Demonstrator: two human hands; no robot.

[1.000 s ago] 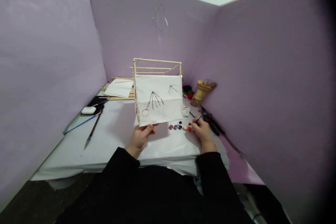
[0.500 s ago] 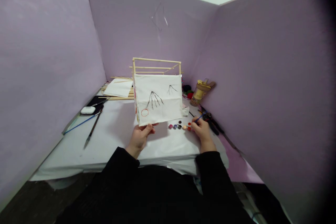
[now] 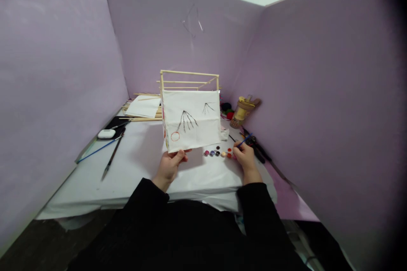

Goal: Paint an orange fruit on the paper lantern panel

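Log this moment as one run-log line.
left hand: grips bottom edge of paper-covered stick lantern frame, held upright | right hand: holds blue paintbrush, tip at paint pots | table: white sheet

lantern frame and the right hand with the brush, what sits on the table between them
In the head view, a short row of small paint pots lies on the white table cover between the lantern frame, held by the left hand, and the right hand.

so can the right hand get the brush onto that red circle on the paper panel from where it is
Probably yes: the right hand holds the brush by the paint pots, and nothing lies between it and the red circle.
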